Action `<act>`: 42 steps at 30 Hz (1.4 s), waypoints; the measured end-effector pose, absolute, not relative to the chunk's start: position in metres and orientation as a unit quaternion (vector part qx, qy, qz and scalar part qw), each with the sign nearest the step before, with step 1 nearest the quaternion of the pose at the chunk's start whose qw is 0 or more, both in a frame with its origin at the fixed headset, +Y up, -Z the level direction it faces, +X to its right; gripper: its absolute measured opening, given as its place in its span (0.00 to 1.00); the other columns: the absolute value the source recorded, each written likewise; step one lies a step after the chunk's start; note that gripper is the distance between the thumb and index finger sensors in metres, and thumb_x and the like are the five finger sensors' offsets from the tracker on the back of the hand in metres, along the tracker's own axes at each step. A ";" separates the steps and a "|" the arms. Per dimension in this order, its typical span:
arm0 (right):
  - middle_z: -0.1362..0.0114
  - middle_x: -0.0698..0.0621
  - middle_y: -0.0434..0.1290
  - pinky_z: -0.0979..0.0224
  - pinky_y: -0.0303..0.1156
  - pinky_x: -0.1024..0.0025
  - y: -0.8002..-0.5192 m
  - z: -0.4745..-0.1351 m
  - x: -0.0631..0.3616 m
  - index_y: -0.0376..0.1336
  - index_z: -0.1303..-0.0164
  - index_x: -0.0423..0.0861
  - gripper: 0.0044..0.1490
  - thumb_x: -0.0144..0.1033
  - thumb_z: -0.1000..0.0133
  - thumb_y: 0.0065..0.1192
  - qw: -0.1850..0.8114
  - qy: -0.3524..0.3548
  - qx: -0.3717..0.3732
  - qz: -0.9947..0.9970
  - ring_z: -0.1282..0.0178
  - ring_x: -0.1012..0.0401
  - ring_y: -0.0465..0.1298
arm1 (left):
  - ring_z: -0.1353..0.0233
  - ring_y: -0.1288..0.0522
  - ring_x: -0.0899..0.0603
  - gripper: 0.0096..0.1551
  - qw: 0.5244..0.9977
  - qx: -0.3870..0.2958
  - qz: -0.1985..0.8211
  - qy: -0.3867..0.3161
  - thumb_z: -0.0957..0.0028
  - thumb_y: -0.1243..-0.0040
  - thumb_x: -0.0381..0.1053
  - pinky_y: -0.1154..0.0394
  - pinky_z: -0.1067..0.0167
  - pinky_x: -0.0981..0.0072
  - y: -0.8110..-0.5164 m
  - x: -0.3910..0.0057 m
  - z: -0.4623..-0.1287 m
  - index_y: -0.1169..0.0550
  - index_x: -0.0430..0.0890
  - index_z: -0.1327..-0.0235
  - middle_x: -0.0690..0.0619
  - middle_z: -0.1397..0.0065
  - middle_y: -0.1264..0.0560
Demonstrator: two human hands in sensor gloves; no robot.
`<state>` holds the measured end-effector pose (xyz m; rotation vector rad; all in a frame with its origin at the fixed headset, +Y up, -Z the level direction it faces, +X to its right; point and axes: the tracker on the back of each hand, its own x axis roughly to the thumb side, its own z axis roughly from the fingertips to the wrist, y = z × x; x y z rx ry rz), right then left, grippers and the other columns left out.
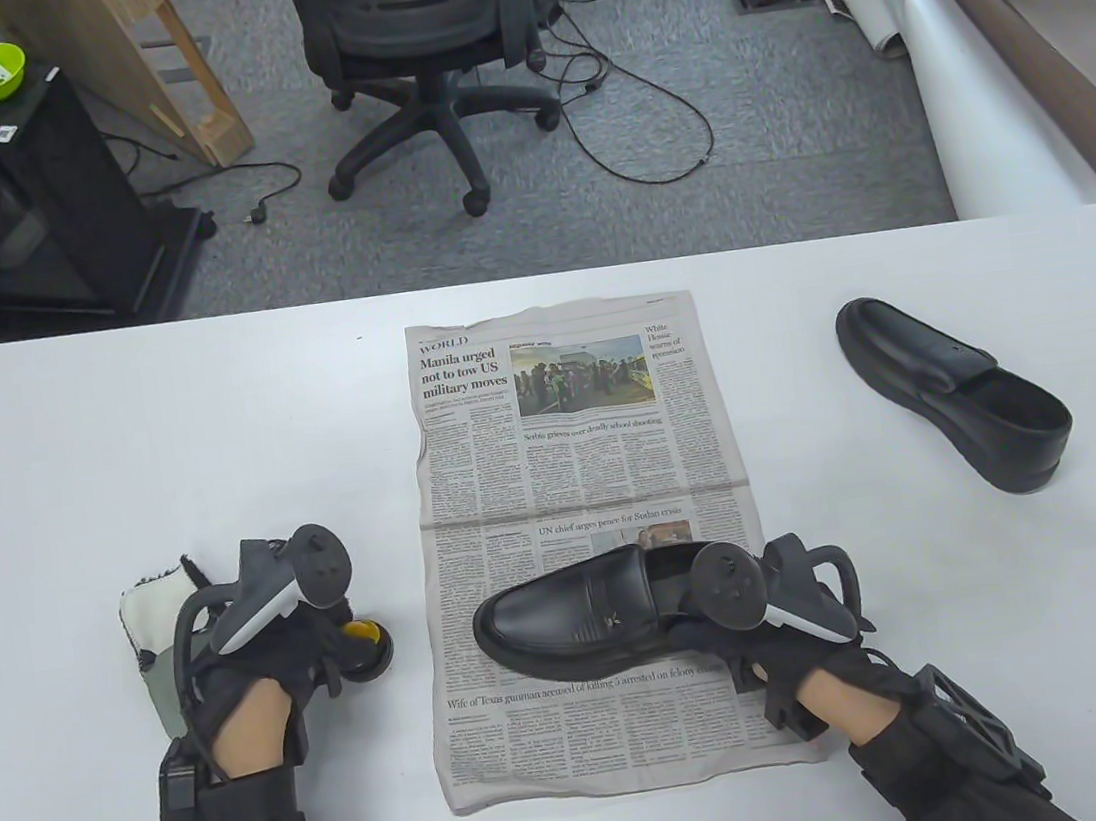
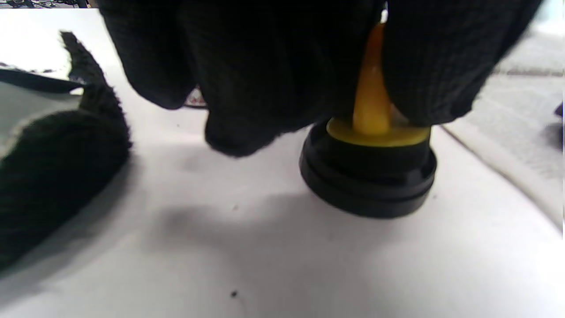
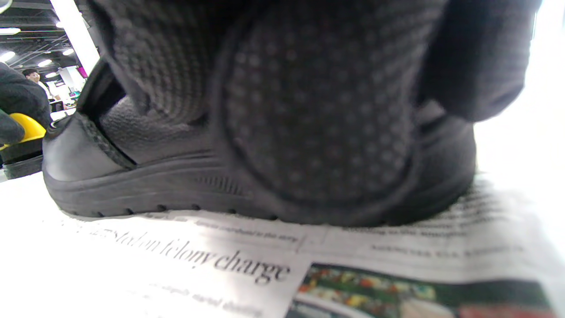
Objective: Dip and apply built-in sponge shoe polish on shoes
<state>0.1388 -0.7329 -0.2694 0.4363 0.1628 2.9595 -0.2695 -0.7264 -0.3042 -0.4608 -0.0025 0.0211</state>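
Pinching the yellow applicator handle between gloved fingertips, the left hand sits at the lower left of the table view, over a round black polish tin. The tin stands on the white table, just left of the newspaper, and the yellow disc of the applicator lies at its mouth. Beside that hand, further left, lies a pale cloth with a dark fuzzy edge.

At lower centre the right hand grips the heel end of a black loafer, its fingers curled round the back of the shoe; the right wrist view shows the dotted glove pressed against the heel and the sole flat on the newsprint. The toe points to the left of the frame, toward the tin.

A second black loafer lies well apart at the right of the table, off the paper, its opening facing the lower right.
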 end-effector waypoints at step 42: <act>0.55 0.54 0.82 0.54 0.84 0.66 -0.732 -0.270 0.139 0.80 0.58 0.53 0.29 0.59 0.61 0.71 0.075 0.055 0.149 0.984 0.81 0.71 0.87 | 0.63 0.15 0.55 0.25 0.984 -0.050 -0.017 0.172 0.56 0.29 0.67 0.22 0.34 0.48 -0.725 -0.322 -0.340 0.16 0.53 0.53 0.53 0.56 0.15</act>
